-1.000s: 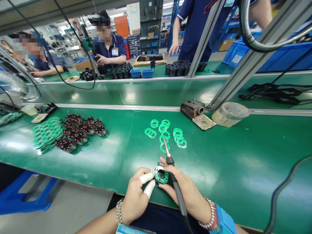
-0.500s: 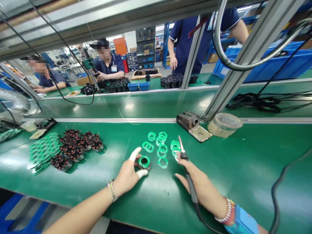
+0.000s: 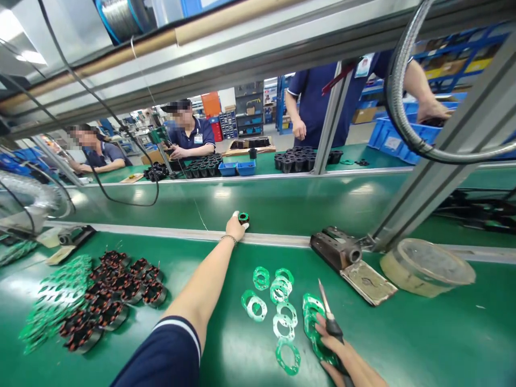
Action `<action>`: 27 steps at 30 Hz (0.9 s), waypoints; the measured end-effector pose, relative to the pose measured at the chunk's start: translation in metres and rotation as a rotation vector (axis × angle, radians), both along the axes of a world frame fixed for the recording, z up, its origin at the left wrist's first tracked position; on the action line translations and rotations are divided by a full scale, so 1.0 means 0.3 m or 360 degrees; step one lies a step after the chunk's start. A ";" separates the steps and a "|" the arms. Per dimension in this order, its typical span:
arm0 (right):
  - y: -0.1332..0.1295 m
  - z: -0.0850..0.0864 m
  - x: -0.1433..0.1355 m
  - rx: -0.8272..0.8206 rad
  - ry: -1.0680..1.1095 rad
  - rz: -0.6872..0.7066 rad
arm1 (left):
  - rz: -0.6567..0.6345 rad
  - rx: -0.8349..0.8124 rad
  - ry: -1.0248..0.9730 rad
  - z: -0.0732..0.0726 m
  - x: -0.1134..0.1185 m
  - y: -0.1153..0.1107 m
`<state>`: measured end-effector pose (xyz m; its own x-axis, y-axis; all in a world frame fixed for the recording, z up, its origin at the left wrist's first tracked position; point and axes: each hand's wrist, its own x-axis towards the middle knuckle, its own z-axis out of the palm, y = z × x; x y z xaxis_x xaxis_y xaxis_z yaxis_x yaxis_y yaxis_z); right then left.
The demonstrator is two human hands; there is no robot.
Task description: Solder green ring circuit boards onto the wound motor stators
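At the far side of the bench, beyond the pale metal strip, my left hand point(image 3: 235, 227) grips a dark round coil part point(image 3: 243, 217) with a green ring on its top. White covers are on the fingertips. My right hand point(image 3: 336, 349), at the lower right, holds a soldering iron point(image 3: 332, 326) with its tip pointing up and away. That hand is beside a row of overlapping green rings point(image 3: 312, 317). More loose green rings point(image 3: 287, 356) lie between my arms.
Copper-wound coils point(image 3: 110, 314) and stacked green boards point(image 3: 60, 295) sit on the left. An iron stand point(image 3: 336, 248) and a round tub point(image 3: 427, 269) are at the right. A slanted metal post point(image 3: 427, 161) rises there. People work across the bench.
My left hand has moved forward over the metal strip with the coil part. My right hand, still with the iron, appears lower in view. The view has shifted, and a person's hand is now at the blue bin.
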<state>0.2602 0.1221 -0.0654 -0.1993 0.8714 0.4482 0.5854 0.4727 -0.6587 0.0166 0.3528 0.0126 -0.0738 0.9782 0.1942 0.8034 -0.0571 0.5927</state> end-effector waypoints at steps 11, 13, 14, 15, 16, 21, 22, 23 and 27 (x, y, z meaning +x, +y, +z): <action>-0.023 0.020 0.008 0.0393 -0.0296 0.0022 | -0.1882 0.0881 0.1052 0.113 -0.009 -0.571; -0.027 0.034 0.004 0.0580 -0.0448 0.0026 | -0.2041 0.1010 0.1114 0.140 -0.020 -0.690; -0.027 0.037 0.000 0.0649 -0.0479 0.0038 | -0.2079 0.0953 0.1071 0.150 -0.027 -0.745; -0.024 0.038 -0.004 0.0699 -0.0491 0.0042 | -0.2100 0.0815 0.0989 0.156 -0.035 -0.798; -0.022 0.036 -0.007 0.0731 -0.0490 0.0039 | -0.2085 0.0599 0.0862 0.154 -0.047 -0.852; -0.007 0.008 -0.011 0.0749 -0.0501 -0.0008 | -0.1229 -0.0860 -0.0100 0.031 -0.194 -1.178; -0.005 0.002 -0.009 0.0756 -0.0484 -0.0011 | -0.1099 -0.1013 -0.0107 -0.006 -0.245 -1.247; -0.004 -0.003 -0.007 0.0759 -0.0473 -0.0004 | -0.0608 -0.1396 -0.0170 -0.042 -0.302 -1.311; 0.001 -0.019 0.003 0.0773 -0.0476 0.0054 | 0.0384 -0.1648 -0.0004 -0.138 -0.539 -1.496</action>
<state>0.2612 0.1225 -0.0713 -0.4033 0.5703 0.7156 0.6923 0.7015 -0.1689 -0.1452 -0.0960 -0.0288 -0.2871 0.6259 -0.7251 0.7248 0.6369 0.2628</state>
